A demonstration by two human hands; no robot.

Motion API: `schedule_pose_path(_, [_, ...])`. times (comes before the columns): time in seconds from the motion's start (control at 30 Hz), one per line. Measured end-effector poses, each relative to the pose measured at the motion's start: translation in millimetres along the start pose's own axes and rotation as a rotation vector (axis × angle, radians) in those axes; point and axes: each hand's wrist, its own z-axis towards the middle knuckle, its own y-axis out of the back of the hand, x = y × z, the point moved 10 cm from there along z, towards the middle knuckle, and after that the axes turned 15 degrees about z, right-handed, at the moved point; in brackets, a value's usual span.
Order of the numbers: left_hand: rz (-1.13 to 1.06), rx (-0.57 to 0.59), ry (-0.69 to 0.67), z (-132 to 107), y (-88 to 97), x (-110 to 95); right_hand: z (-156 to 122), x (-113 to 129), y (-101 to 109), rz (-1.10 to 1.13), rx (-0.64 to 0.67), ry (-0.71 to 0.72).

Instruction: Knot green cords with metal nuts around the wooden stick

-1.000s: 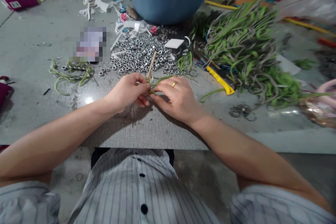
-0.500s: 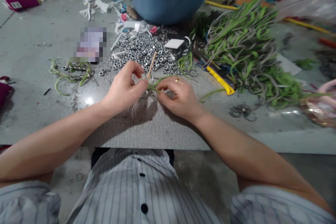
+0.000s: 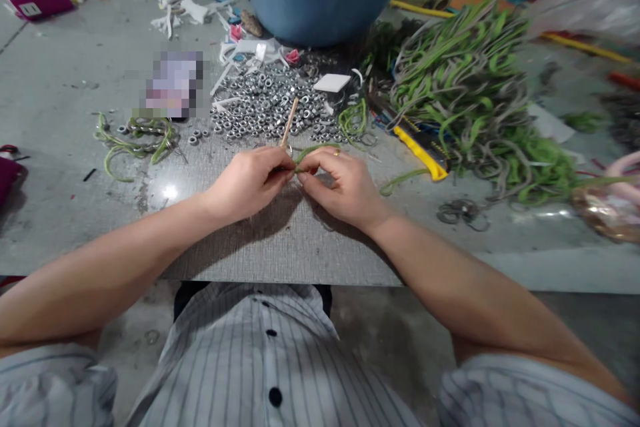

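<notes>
My left hand (image 3: 253, 180) and my right hand (image 3: 343, 180) meet fingertip to fingertip just above the table. Between them runs a green cord (image 3: 311, 151), pinched at the middle by both hands. Most of the cord and whatever is on it is covered by my fingers. A thin wooden stick (image 3: 290, 121) pokes up just behind the left fingertips; whether a hand touches it I cannot tell. Beyond my hands lies a heap of metal nuts (image 3: 260, 103). On the left rests a bundle of green cord with nuts strung on it (image 3: 163, 137).
A blue basin (image 3: 320, 7) stands behind the nuts. A big pile of green and grey cords (image 3: 460, 93) covers the right, with a yellow-and-black cutter knife (image 3: 420, 152) beside it. A blurred-out phone (image 3: 175, 83) lies at left. The table's front edge (image 3: 280, 281) is close to my body.
My left hand has shifted slightly right and down, its fingers closing onto the cord beside the right fingertips. My right hand has stayed almost in place.
</notes>
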Motion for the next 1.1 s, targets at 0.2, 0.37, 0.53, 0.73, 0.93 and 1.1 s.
schedule_pose_path(0.2, [0.085,-0.026,-0.07,-1.7,0.4,-4.6,-0.2,-2.3,-1.8,0.035,0.032,-0.043])
schedule_pose_path(0.37, [0.121,-0.019,-0.09,-2.5,-0.8,-7.5,-1.4,-9.6,0.9,0.167,-0.018,-0.139])
schedule_pose_path(0.53, [0.14,-0.027,-0.148,-4.1,-2.3,-12.6,1.6,-12.5,-17.7,0.182,0.107,-0.155])
schedule_pose_path(0.73, [0.148,-0.039,-0.123,-2.9,-1.8,-7.0,0.1,-16.5,-18.1,0.204,0.098,-0.251])
schedule_pose_path(0.93, [0.136,-0.036,-0.137,-1.0,0.8,-8.2,0.5,-9.5,-10.2,0.182,0.056,-0.181])
schedule_pose_path(1.1, [0.178,-0.014,-0.107,0.7,0.5,-2.2,-0.1,-8.5,-6.8,0.131,0.041,-0.134])
